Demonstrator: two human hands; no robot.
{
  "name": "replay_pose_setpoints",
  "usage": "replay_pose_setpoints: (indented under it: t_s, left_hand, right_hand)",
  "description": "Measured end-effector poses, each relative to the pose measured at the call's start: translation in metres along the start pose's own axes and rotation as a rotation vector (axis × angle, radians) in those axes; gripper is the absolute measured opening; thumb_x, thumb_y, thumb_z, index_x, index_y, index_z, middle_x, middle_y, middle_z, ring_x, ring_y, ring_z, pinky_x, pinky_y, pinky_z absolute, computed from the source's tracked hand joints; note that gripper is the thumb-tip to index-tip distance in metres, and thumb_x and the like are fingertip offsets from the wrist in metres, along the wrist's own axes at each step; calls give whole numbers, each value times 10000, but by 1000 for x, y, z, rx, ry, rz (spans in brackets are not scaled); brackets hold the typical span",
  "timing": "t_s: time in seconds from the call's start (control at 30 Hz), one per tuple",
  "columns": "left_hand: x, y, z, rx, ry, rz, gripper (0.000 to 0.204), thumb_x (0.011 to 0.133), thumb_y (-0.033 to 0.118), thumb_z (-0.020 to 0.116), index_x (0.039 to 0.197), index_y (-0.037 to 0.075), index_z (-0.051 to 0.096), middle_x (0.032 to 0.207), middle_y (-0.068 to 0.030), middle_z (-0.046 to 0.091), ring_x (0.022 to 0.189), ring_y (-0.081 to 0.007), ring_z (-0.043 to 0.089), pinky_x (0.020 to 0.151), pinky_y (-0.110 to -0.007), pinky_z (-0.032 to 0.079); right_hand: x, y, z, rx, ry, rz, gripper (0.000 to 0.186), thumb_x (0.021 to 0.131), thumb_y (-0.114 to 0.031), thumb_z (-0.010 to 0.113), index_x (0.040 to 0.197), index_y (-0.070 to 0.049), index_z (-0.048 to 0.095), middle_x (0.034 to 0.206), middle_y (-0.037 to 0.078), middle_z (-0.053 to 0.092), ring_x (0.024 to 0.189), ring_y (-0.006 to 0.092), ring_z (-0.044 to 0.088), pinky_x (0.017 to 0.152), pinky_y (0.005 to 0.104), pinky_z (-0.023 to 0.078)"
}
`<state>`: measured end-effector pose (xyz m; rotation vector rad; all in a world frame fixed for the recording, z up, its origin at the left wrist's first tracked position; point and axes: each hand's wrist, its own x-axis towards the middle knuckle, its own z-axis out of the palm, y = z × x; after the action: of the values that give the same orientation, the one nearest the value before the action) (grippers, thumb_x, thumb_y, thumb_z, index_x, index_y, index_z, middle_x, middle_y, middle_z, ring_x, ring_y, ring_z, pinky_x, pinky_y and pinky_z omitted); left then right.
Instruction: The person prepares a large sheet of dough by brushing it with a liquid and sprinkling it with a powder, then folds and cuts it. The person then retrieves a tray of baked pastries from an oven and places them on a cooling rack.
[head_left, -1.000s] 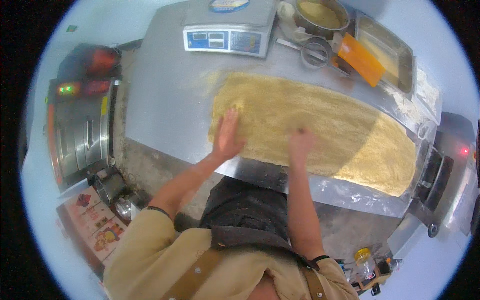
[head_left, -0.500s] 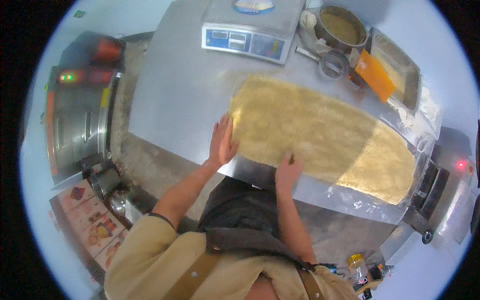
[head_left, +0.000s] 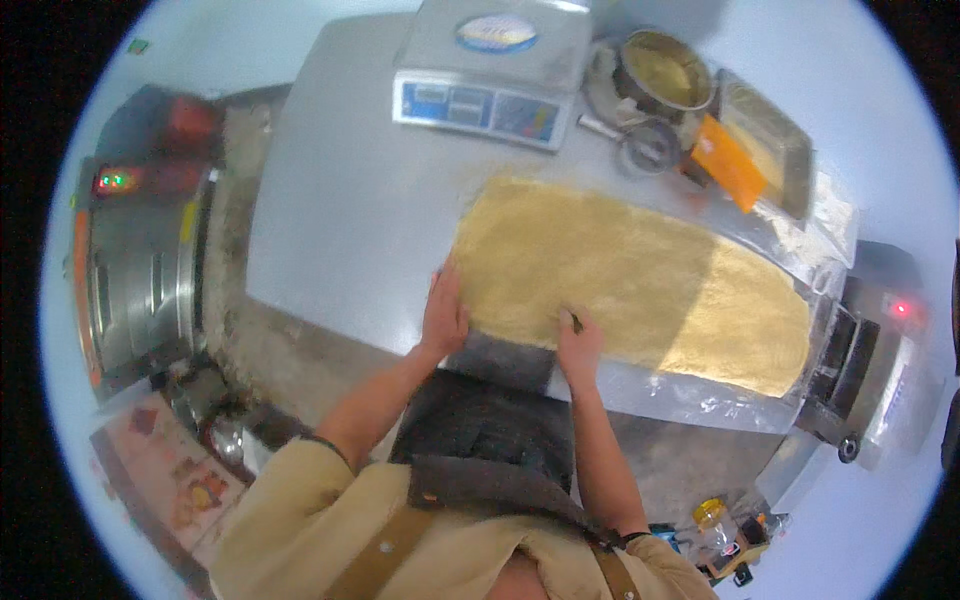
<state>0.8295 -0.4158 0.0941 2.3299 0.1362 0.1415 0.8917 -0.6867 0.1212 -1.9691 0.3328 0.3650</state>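
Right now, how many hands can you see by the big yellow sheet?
2. The left hand is at the left end of the yellow sheet; the right hand is at its near edge, holding a small dark thing. I see no others.

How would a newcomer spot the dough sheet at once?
Find the big grey table, then the digital scale on its far side. Nearer the camera lies the dough sheet, left hand at its left end, right hand at its near edge. Unlike the scale and sieve beyond, it is long, flat and yellow.
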Motion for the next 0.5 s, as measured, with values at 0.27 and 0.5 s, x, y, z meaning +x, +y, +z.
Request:
replay_pose_setpoints:
  t_s: [0.27,0.5]
  left_hand:
    - [16,42,23,444,-193,-163,1064,841,439,838,1679,0,352,1782,-276,225,1667,-466,170,1344,-627,118]
    - [15,42,27,515,-224,-258,1084,882,491,803,1706,6,291,1784,-284,219,1668,-464,169,1334,-637,148]
  right_hand:
    - [205,-173,-141,-1,343,-415,331,1023,-265,733,1236,-21,802,1068,180,821,972,258,785,871,388,587]
    - [411,-277,-112,-756,390,-622,410,1044,-311,649,1359,-74,760,1255,181,785,1164,335,741,1017,414,554]
